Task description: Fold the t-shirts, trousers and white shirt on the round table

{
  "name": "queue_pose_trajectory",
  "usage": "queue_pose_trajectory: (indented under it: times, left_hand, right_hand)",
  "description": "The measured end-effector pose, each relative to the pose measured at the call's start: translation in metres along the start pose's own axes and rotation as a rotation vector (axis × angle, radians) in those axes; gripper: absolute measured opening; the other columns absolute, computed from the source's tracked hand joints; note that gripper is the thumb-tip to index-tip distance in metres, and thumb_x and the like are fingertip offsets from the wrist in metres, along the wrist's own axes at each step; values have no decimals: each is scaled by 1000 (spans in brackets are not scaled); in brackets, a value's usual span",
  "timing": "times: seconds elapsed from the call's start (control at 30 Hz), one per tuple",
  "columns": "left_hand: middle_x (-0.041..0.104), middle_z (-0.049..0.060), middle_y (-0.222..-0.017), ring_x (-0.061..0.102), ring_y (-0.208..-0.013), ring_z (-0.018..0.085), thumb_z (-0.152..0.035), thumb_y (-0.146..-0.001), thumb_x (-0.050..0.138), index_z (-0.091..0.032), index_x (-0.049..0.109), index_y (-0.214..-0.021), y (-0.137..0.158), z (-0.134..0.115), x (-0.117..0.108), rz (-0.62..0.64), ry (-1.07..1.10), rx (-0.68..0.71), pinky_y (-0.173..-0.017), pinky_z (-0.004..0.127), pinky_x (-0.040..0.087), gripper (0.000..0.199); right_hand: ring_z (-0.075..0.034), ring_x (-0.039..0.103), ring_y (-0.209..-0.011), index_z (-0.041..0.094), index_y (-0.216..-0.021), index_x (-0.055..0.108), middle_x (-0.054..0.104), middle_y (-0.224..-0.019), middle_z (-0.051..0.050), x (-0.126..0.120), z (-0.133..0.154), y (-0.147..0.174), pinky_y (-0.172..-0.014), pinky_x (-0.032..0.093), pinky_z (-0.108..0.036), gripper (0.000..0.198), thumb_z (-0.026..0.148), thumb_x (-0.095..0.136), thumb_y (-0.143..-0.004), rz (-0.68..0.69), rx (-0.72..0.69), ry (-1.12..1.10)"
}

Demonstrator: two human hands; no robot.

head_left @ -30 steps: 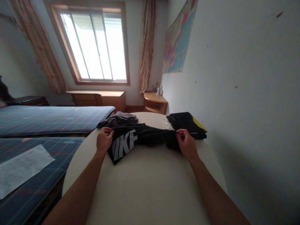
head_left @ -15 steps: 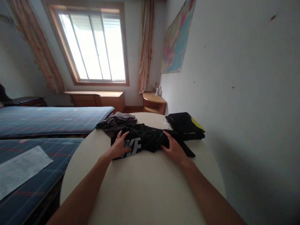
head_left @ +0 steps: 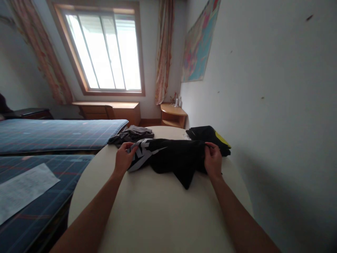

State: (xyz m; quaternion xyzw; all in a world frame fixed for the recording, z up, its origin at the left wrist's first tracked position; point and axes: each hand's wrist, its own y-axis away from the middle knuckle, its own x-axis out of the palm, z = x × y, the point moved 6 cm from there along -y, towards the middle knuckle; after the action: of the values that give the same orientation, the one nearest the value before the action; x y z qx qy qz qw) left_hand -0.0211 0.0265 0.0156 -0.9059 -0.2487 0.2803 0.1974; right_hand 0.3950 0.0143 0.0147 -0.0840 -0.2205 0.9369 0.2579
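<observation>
A black garment [head_left: 171, 153] with pale grey lettering at its left end is located over the far half of a round, cream-coloured table [head_left: 168, 211], drawn out sideways between the two hands. Its left upper corner is pinched between thumb and fingers of the left hand [head_left: 123, 158]; its right upper corner is pinched likewise by the right hand [head_left: 213, 160]. A loose point of cloth is seen hanging toward the wearer; whether its tip is touching the tabletop cannot be told. Handling, as judged: light, soft and limp, not fragile, with little slip expected; a single-point hold would likely let it sag and crease, so corners or seams, well apart, are considered the best places for grasping. The tabletop appears smooth and pale. A crumpled grey clothes pile [head_left: 137, 133] is placed at its far left, and a folded black stack [head_left: 205, 134] with a yellow patch at its far right, partly hidden behind the garment and right hand. To the left, plaid mattresses [head_left: 60, 135] are noted, a printed sheet [head_left: 28, 191] being laid on the nearer. The room is lit by a bright window [head_left: 105, 52]; a map [head_left: 197, 49] is mounted on the right wall.
</observation>
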Motion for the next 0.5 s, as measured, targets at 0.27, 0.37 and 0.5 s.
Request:
queue_pose_trajectory:
  times: [0.27, 0.37, 0.5]
  left_hand:
    - [60, 13, -127, 62, -113, 27, -30, -76, 62, -17, 52, -127, 15, 11, 37, 211, 36, 193, -102, 44, 48, 53]
    - [47, 15, -145, 45, -135, 32, -16, -66, 65, -19, 50, -133, 23, 13, 46, 311, -18, 333, -113, 50, 37, 69]
    - [56, 11, -134, 56, -124, 28, -7, -64, 63, -23, 56, -126, 16, 21, 40, 251, -65, 270, -107, 47, 44, 64]
  right_hand:
    - [-28, 30, -145, 24, -155, 22, 29, -158, -11, 43, -15, 32, -120, 24, -47, 92, 35, 69, -78, 553, -216, 238]
    - [-26, 25, -147, 26, -154, 27, 31, -157, -9, 50, -19, 42, -122, 21, -47, 80, 20, 58, -80, 623, -285, 377]
    - [-22, 43, -138, 23, -144, 45, 47, -146, -9, 47, -16, 33, -119, 29, -44, 68, 6, 40, -79, 577, -337, 415]
